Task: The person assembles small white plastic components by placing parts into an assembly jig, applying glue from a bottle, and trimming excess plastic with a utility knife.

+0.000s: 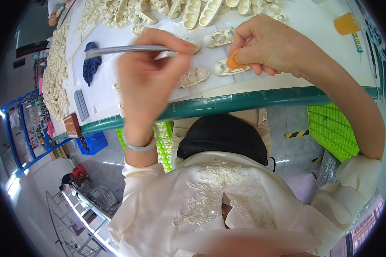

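My left hand is blurred by motion, its fingers closed around a long silver tool that looks like tweezers. Just past those fingertips is a partly hidden cream piece. My right hand pinches over an orange textured piece; whether it is held or worn on a fingertip, I cannot make out. Under it a cream pod-shaped piece with round balls lies on the white table. Similar pods lie close by, one beyond it and another to its left, between my hands.
Many cream pods and balls are heaped along the table's far side and left edge. A dark blue cloth, a grey bar and a brown block lie at left. An amber container stands far right. A green edge borders the table.
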Demonstrator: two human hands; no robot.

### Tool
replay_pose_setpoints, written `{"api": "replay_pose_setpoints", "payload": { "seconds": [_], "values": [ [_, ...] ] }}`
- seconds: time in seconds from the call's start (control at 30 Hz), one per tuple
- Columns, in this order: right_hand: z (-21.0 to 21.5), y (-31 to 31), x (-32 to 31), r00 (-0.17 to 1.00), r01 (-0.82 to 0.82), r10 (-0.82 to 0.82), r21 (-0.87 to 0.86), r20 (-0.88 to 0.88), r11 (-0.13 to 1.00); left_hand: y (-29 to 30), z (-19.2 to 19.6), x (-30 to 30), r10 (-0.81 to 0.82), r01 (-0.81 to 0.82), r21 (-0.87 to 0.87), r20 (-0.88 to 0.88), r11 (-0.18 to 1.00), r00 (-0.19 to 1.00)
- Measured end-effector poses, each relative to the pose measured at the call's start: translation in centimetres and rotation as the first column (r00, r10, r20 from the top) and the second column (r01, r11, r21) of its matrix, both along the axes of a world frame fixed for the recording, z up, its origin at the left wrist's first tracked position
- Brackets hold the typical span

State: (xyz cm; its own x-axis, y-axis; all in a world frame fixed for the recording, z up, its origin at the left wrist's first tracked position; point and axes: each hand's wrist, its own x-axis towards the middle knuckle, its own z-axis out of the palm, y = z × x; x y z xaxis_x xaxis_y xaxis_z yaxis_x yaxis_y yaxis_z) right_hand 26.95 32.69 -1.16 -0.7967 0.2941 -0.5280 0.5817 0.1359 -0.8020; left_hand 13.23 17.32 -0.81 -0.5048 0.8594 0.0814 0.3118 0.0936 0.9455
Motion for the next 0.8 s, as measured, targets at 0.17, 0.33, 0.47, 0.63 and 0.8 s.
{"api": "replay_pose_setpoints", "payload": {
  "seconds": [0.17, 0.33, 0.47, 0.63, 0.8],
  "values": [
    [0.2, 0.0, 0.1, 1.0, 0.007, -0.007, -0.028, 0.002, 1.0, -2.2, 1.0, -0.5, -0.011, 0.011, -0.089, 0.008, 0.996, 1.0],
    [0.7, -0.3, -0.3, 0.998, 0.013, -0.012, -0.011, 0.064, 1.0, -3.0, -0.9, -0.4, -0.033, 0.031, -0.155, -0.008, 0.987, 0.999],
    [0.4, -0.2, -0.4, 0.997, -0.002, 0.002, -0.001, 0.075, 1.0, -3.2, -1.0, -0.6, -0.065, 0.058, -0.228, -0.02, 0.972, 0.998],
    [0.9, -0.3, -0.5, 0.997, -0.015, 0.015, -0.004, 0.073, 1.0, -3.1, -2.8, -0.9, -0.076, 0.069, -0.058, -0.145, 0.996, 0.986],
    [1.3, -0.2, -0.4, 0.997, -0.069, 0.068, 0.02, 0.045, 0.997, -2.6, -2.8, -0.8, -0.067, 0.048, -0.097, -0.2, 0.994, 0.977]
  ]
}}
